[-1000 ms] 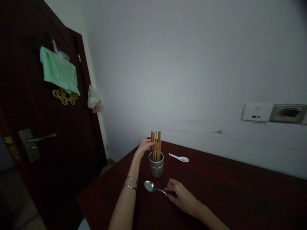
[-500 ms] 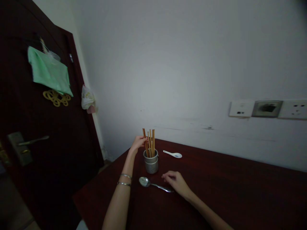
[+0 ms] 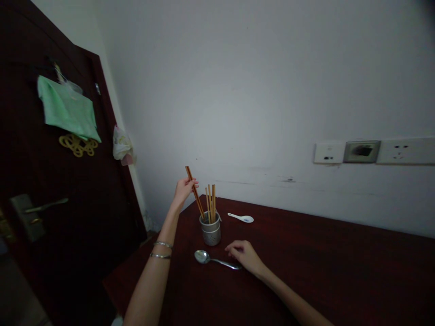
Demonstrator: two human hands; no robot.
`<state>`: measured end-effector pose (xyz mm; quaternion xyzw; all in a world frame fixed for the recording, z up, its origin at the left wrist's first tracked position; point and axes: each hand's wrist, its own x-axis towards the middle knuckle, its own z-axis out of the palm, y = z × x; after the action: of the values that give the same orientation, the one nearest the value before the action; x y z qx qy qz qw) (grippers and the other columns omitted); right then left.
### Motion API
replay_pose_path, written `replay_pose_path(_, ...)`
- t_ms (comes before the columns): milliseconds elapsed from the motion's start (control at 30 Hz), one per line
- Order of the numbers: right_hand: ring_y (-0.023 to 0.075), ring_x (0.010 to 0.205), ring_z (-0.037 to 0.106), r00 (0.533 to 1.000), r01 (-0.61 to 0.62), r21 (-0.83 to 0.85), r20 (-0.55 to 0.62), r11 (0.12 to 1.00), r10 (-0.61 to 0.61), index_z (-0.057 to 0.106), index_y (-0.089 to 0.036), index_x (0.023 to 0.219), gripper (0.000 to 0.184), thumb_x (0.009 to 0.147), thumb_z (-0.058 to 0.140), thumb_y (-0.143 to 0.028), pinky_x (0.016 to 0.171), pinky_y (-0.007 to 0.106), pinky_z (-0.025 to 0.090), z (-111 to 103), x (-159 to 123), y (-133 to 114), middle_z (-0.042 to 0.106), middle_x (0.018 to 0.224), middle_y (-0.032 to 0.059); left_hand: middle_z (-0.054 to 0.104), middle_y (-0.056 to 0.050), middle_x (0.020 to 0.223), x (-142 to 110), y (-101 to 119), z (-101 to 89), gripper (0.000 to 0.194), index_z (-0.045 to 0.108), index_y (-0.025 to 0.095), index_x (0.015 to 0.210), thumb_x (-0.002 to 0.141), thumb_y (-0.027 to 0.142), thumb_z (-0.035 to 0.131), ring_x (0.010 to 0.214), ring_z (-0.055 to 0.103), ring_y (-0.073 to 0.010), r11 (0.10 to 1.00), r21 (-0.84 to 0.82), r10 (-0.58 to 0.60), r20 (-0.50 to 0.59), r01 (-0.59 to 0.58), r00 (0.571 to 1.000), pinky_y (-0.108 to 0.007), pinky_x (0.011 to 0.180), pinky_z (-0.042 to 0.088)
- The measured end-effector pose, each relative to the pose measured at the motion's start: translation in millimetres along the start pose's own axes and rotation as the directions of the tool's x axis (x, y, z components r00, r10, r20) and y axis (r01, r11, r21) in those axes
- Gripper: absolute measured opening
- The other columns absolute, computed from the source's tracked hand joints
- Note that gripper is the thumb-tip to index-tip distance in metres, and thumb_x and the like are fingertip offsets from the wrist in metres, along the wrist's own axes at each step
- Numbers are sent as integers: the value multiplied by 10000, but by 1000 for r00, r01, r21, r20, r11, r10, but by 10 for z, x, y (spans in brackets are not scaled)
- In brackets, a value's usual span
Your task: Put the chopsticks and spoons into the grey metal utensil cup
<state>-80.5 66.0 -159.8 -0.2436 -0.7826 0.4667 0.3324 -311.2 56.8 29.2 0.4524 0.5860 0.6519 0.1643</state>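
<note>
Drawn upward and tilted left since the earlier frame, the reddish-brown chopsticks point(image 3: 196, 194) stand apart from the paler chopsticks point(image 3: 213, 203). My left hand point(image 3: 182, 189) pinches them high, probably to keep its fingers clear of the rest; their lower ends remain at the mouth of the perforated metal holder point(image 3: 211, 236), whose wall props the others nearly upright. My right hand point(image 3: 246, 257), loosely curled and gripping nothing, sits just beside the metal spoon point(image 3: 203, 257), which lies flat.
</note>
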Motion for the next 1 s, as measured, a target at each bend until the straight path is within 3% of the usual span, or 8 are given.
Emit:
replay_pose_path(200, 133, 570, 550, 998, -63, 80, -10, 995, 64, 675, -113, 749, 287, 711, 454, -292, 533, 230, 403, 28, 21, 27, 625, 622, 45, 655, -113, 873, -133, 618, -237, 280, 567, 95, 941, 743, 289, 529, 696, 631, -146, 967, 16, 253, 24, -253, 967, -245, 606, 481)
replay_pose_path(267, 129, 552, 539, 997, -71, 127, -24, 989, 75, 668, -109, 743, 291, 707, 458, -308, 521, 229, 403, 20, 22, 3, 612, 607, 41, 652, -115, 884, -189, 749, -325, 282, 561, 98, 946, 743, 292, 534, 669, 634, -148, 969, 33, 242, 66, -245, 968, -262, 604, 489)
replay_pose_path(367, 117, 530, 515, 994, -40, 161, -93, 986, 55, 656, -111, 728, 279, 710, 464, -313, 500, 221, 394, 8, 17, -148, 590, 581, 29, 650, -122, 878, -241, 780, -468, 260, 556, 101, 918, 741, 291, 549, 631, 638, -157, 989, 65, 121, 139, -131, 983, -285, 594, 497)
replay_pose_path(500, 105, 523, 504, 993, 43, 176, -120, 984, -22, 647, -114, 741, 266, 724, 484, -324, 488, 211, 393, 145, 39, -523, 579, 587, 22, 654, -124, 882, -268, 488, -651, 261, 551, 114, 869, 710, 314, 603, 634, 642, -172, 992, 104, -96, 260, 71, 961, -298, 595, 497)
replay_pose_path(667, 72, 447, 468, 999, -48, 302, 22, 952, 43, 594, -88, 929, 361, 703, 537, -364, 377, 184, 366, 672, 188, -860, 559, 638, 10, 654, -134, 893, -413, -138, -789, 287, 553, 112, 807, 675, 350, 643, 683, 647, -198, 942, 145, -334, 368, 301, 868, -263, 554, 476)
replay_pose_path(833, 64, 442, 489, 982, -181, 299, 107, 937, 156, 510, -82, 1058, 392, 708, 548, -254, 336, 159, 386, 1157, 355, -867, 521, 628, -22, 662, -127, 841, -671, -659, -828, 287, 551, 112, 801, 660, 337, 660, 692, 645, -205, 870, 112, -482, 387, 480, 786, -287, 586, 483)
replay_pose_path(1000, 59, 427, 499, 948, -318, 308, 138, 897, 288, 493, -85, 1048, 353, 703, 537, -143, 355, 159, 428, 1388, 358, -721, 498, 585, -49, 661, -116, 830, -818, -1025, -892, 256, 563, 111, 785, 679, 328, 646, 690, 638, -179, 832, 97, -536, 394, 545, 747, -287, 634, 488)
